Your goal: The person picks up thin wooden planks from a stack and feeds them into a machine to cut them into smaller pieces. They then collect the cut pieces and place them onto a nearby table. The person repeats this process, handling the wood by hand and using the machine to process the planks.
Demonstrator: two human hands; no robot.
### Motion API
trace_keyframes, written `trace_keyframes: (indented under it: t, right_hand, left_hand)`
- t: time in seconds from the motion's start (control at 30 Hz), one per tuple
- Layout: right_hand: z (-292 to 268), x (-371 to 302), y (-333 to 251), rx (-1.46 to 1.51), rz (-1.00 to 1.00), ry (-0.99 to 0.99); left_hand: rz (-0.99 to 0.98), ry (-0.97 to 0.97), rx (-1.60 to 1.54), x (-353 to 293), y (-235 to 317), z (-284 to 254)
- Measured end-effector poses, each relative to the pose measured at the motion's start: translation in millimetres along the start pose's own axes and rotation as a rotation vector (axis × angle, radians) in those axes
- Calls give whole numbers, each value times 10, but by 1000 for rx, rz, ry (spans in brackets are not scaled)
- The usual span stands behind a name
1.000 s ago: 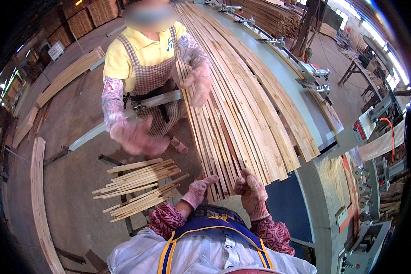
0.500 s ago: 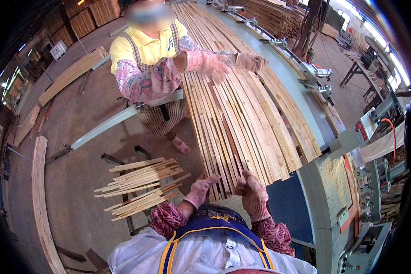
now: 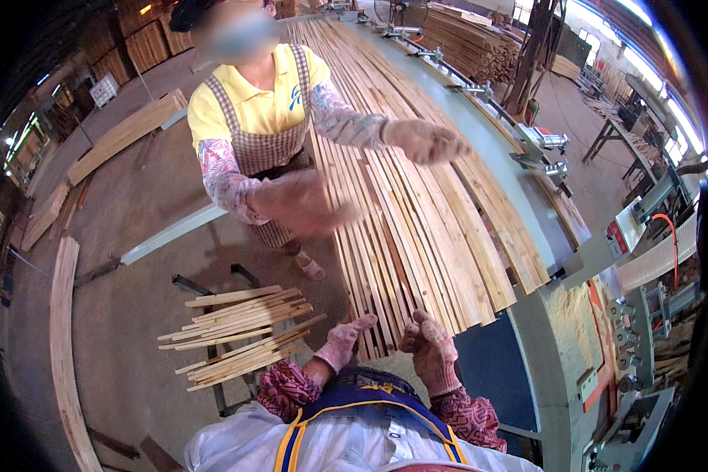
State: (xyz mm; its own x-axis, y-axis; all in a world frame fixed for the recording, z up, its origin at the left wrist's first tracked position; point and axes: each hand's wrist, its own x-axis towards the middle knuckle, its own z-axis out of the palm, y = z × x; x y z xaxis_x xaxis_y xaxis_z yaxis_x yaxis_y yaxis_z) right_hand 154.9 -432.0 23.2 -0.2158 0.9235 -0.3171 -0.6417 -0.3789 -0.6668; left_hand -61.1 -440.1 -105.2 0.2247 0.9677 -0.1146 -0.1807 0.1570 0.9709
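Long wooden strips (image 3: 401, 236) lie side by side on the machine table, their near ends toward me. My left hand (image 3: 343, 343), in a pink glove, is closed at the near left corner of the strips, thumb over the outermost ones. My right hand (image 3: 431, 351), also gloved, has its fingers curled on the strip ends a little further right; the undersides of both grips are hidden. Across the strips, a co-worker in a yellow shirt (image 3: 252, 98) holds one gloved hand (image 3: 307, 203) over the left edge and the other (image 3: 426, 141) above the boards, both blurred.
Shorter wooden sticks (image 3: 244, 330) rest on a metal stand at my left. A long board (image 3: 67, 338) lies further left. Machine parts with rollers (image 3: 625, 322) and a sawdust-covered surface (image 3: 570, 322) stand at right. Clamps (image 3: 543, 141) line the table's far right edge.
The co-worker leans nearer; their left-side hand has swung down toward me and the other has shifted nearer too. My hands stay at the strip ends.
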Motion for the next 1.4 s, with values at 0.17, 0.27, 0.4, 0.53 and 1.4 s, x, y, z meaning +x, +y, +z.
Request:
trace_keyframes:
  t: [0.17, 0.27, 0.4, 0.53, 1.4]
  right_hand:
    - [-12, 7, 37, -16, 43, 12]
    - [21, -8, 28, -38, 36, 8]
    - [-27, 11, 35, -25, 49, 20]
    - [68, -29, 42, -70, 57, 1]
    - [-1449, -269, -265, 20, -424, 590]
  left_hand:
    - [-150, 78, -333, -17, 79, 47]
    - [-124, 95, -18, 14, -8, -3]
    - [-36, 23, 7, -4, 138, 55]
    - [29, -11, 478, -15, 35, -47]
    - [174, -40, 839, -11, -413, -318]
